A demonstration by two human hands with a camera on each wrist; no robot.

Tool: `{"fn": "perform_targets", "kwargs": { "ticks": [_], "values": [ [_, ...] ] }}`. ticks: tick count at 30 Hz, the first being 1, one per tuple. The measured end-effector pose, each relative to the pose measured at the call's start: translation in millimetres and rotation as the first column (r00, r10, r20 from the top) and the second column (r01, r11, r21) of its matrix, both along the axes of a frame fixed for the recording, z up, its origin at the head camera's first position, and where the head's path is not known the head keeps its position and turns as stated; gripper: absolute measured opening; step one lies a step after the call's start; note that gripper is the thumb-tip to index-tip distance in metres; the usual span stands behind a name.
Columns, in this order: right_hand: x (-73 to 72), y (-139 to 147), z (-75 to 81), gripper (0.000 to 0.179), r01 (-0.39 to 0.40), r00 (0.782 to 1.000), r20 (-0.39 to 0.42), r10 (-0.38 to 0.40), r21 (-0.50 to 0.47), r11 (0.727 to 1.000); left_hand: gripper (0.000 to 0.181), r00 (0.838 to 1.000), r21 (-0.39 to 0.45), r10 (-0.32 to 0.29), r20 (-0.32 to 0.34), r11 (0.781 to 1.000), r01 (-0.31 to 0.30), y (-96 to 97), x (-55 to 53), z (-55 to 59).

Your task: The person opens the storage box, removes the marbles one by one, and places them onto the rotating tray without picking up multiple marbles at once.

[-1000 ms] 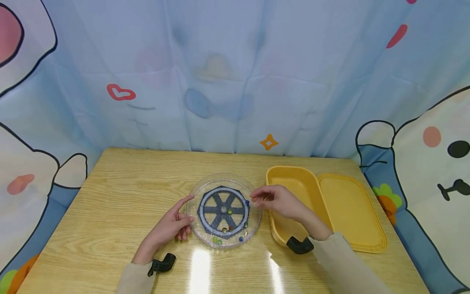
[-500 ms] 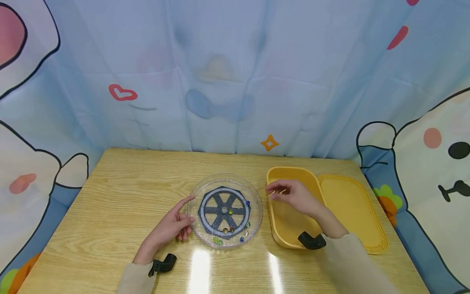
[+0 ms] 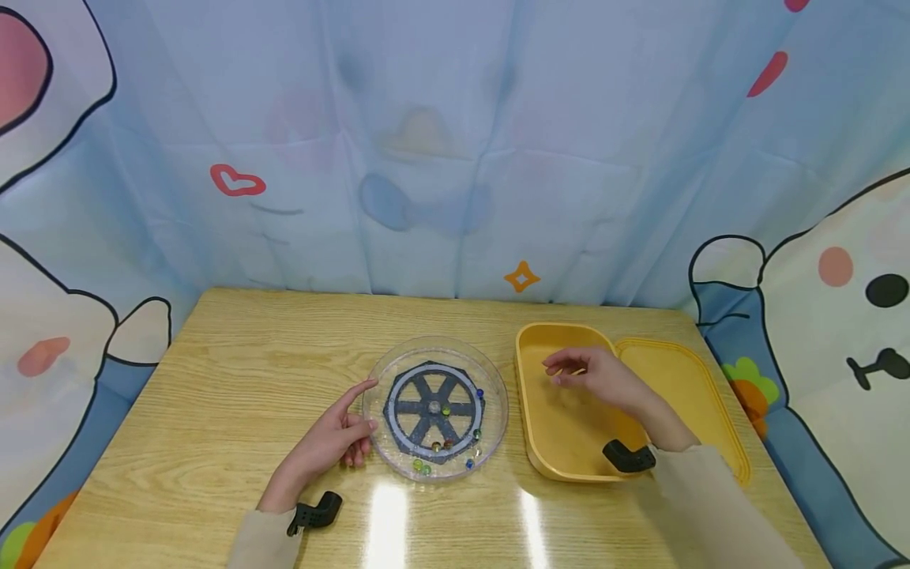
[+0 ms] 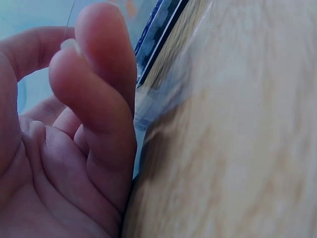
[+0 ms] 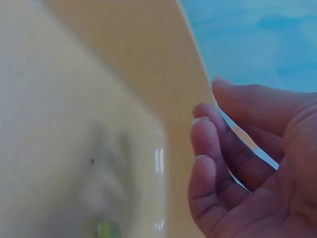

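Note:
A round clear dish [image 3: 494, 442] with a dark spoked-wheel pattern in its base holds several glass marbles, among them a blue marble [image 3: 479, 393] and a green marble [image 3: 445, 411]. My left hand [image 3: 330, 433] touches the dish's left rim with a straight index finger and the thumb; its other fingers are bent below. Over the yellow box [image 3: 533, 450], my right hand [image 3: 597, 375] hovers with loosely bent fingers. Nothing shows between its fingertips in the right wrist view. There, a yellow-green marble [image 5: 108, 229] lies on the box floor.
The box's flat yellow lid [image 3: 700, 395] lies on the wooden table [image 3: 284, 340] at the right, close beside the box. A blue printed curtain [image 3: 426, 158] hangs behind the table. Black wrist cameras [image 3: 316, 512] sit at both cuffs.
My right hand has moved right, from the dish's right rim to over the yellow box. The left hand has stayed at the left rim, and the dish stands in almost the same place.

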State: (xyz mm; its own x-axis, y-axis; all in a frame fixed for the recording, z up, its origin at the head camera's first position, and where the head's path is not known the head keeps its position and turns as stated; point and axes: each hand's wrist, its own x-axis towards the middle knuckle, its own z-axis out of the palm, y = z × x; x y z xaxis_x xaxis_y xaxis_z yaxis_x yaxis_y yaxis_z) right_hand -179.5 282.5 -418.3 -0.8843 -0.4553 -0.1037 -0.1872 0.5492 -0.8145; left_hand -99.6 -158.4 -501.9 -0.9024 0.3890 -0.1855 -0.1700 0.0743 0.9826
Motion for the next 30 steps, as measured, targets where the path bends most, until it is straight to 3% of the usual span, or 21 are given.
{"fn": "perform_targets", "kwargs": {
  "ticks": [7,16,23,30],
  "values": [
    [-6.3,12.9,-2.7,0.028,-0.126,0.989,0.097,0.115,0.116,0.985,0.069,1.0,0.004,-0.001,0.006,1.0,0.001,0.6,0.5,0.4],
    [-1.7,16.3,0.5,0.018,-0.265,0.95,0.232,0.208,0.249,0.932,0.069,1.0,0.005,-0.004,0.009,1.0,0.004,-1.2,-1.2,-2.7],
    [3.2,16.6,-2.1,0.019,-0.366,0.897,0.337,0.286,0.205,0.908,0.069,1.0,-0.003,-0.001,0.006,1.0,0.001,-1.6,-1.5,-2.4],
    [5.9,16.0,-2.6,0.036,-0.418,0.857,0.403,0.321,0.18,0.89,0.069,1.0,-0.009,0.004,0.009,1.0,-0.004,-1.0,-1.8,-1.6]
  ]
}}
